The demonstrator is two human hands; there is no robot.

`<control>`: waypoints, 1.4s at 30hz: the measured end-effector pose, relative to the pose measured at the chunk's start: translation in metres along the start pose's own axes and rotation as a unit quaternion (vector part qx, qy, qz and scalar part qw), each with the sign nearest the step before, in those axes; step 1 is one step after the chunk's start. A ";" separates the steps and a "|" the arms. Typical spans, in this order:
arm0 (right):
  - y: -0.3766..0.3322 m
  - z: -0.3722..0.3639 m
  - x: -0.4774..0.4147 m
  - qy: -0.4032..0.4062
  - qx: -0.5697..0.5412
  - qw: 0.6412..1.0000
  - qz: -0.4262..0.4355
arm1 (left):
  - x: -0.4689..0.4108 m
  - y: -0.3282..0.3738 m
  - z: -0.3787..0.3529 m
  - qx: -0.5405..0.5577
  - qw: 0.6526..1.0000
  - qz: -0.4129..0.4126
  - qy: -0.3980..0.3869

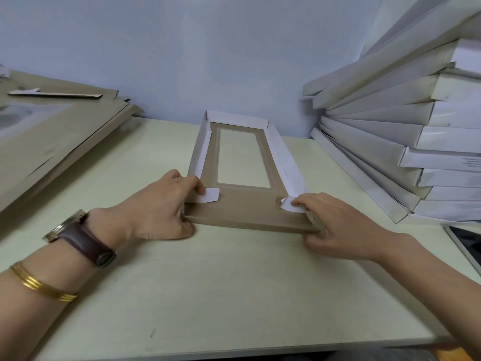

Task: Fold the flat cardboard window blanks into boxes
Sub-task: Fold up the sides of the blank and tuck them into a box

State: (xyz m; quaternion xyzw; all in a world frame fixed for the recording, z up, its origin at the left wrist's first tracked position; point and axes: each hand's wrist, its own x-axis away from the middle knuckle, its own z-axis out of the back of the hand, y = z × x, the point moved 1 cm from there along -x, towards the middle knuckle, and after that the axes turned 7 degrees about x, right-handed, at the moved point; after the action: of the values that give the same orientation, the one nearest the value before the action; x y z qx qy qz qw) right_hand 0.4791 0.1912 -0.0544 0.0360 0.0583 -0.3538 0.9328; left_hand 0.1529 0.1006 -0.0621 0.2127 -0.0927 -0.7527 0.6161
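- Brown cardboard, seen from the head camera: a half-formed box [247,207] with a long window opening [243,157] lay in the middle of a pale table [208,295], close in front of the person. Its far end wall and both long side walls stood up, showing white inner faces. The near end was not yet closed.
- The left hand [158,204] gripped the near left corner, its thumb pressing a white corner tab [210,195] inward and its fingers curled around the near end flap [250,222].
- The right hand [335,222] gripped the near right corner in the same way, a fingertip holding down the other white tab [291,205].
- To do this step well, it seemed best to keep both tabs tucked inside the side walls, raise the flap evenly at both corners along its crease, and lock it square.
- Flat blanks [52,131] were piled at the left, and finished white boxes [390,126] were stacked at the right. A watch [78,235] and gold bangles [39,285] were on the left arm.
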 end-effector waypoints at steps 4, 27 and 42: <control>0.004 -0.007 -0.002 0.020 -0.005 1.000 -0.010 | -0.004 -0.008 -0.004 0.017 0.999 -0.025 0.035; 0.007 -0.011 -0.030 0.122 -0.131 0.977 -0.117 | -0.018 -0.008 -0.011 0.163 0.978 -0.001 0.129; -0.002 -0.011 -0.024 0.151 -0.039 0.985 -0.076 | -0.019 -0.009 -0.018 0.133 0.977 -0.028 0.165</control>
State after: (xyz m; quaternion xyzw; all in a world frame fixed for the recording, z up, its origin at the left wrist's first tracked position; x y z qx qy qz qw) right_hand 0.4592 0.2067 -0.0622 0.0485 0.2148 -0.4111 0.8846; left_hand 0.1552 0.1232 -0.0780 0.4168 -0.0832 -0.7050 0.5677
